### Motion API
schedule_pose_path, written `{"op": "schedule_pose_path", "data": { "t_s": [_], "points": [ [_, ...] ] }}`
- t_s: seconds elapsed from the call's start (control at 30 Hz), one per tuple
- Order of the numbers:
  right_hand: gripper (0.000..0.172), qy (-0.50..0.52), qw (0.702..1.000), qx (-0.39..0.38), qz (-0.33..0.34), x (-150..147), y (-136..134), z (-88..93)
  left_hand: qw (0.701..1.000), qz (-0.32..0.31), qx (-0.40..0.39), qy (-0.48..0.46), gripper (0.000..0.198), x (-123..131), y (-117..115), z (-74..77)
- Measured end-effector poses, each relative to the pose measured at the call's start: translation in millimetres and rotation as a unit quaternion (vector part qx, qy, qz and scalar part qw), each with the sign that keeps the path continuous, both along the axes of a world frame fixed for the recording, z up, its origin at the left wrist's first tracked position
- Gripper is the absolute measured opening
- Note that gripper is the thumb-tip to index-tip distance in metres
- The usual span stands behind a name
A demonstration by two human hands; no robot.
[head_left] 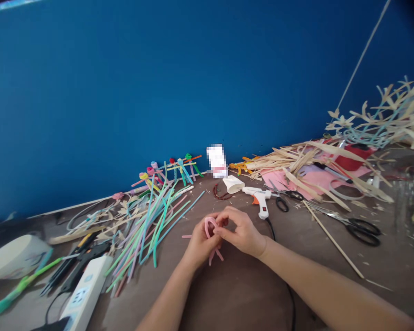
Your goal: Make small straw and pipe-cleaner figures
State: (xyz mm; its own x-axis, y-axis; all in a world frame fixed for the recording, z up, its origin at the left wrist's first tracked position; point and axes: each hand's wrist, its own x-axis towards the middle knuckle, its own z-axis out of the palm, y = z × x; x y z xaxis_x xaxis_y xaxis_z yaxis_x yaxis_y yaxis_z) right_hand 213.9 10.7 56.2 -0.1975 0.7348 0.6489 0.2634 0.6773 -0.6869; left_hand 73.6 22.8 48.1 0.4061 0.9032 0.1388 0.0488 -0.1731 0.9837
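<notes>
A pink pipe cleaner [209,222], bent into a loop at the top, is held between my two hands above the brown table. My left hand [200,241] grips it with thumb and fingers closed, and its loose ends stick out below and to the left. My right hand [239,232] pinches the loop's right side with thumb and forefinger. Just beyond the right hand lies a white glue gun [262,197] with an orange trigger. Left of my hands spreads a pile of pastel pipe cleaners [152,234].
Small pipe-cleaner figures [181,170] stand along the blue wall. Black-handled scissors [362,230] and dried strips [296,161] lie right. A power strip [86,292] and a roll of tape [19,257] sit left. The glue gun's cord [291,299] runs beneath my right arm.
</notes>
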Motion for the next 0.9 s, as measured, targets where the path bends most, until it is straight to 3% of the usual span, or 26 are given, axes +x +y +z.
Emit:
{"op": "schedule_pose_path", "data": {
  "t_s": [0.07, 0.17, 0.3, 0.43, 0.53, 0.73, 0.9],
  "points": [
    [0.018, -0.005, 1.0, -0.024, -0.012, -0.8, -1.2, 0.9, 0.999, 0.021, -0.019, -0.024, 0.018, 0.8, 1.4, -0.6],
    [0.033, -0.014, 0.999, -0.029, -0.032, -1.9, -2.5, 2.9, 0.993, 0.039, -0.082, -0.078, 0.018, 2.9, 2.0, -1.7],
    [0.032, 0.01, 0.998, -0.04, -0.054, -4.8, -0.9, 1.9, 0.959, 0.087, -0.177, -0.205, 0.024, 4.9, 4.4, -2.0],
    [0.01, 0.034, 0.978, -0.203, -0.03, -8.9, 7.3, -10.3, 0.918, 0.116, -0.219, -0.309, 0.024, 3.2, 11.7, -1.4],
    [0.016, 0.02, 0.942, -0.331, 0.057, -12.0, 11.8, -21.4, 0.906, 0.126, -0.231, -0.332, 0.024, 1.6, 15.5, -2.2],
    [0.028, 0.026, 0.908, -0.409, 0.086, -17.4, 10.3, -30.8, 0.929, 0.134, -0.195, -0.283, 0.02, 2.8, 12.4, -6.8],
    [0.01, 0.0, 0.917, -0.376, 0.136, -19.6, 5.9, -25.6, 0.968, 0.144, -0.058, -0.197, 0.014, 2.7, 7.7, -10.5]
  ]
}}
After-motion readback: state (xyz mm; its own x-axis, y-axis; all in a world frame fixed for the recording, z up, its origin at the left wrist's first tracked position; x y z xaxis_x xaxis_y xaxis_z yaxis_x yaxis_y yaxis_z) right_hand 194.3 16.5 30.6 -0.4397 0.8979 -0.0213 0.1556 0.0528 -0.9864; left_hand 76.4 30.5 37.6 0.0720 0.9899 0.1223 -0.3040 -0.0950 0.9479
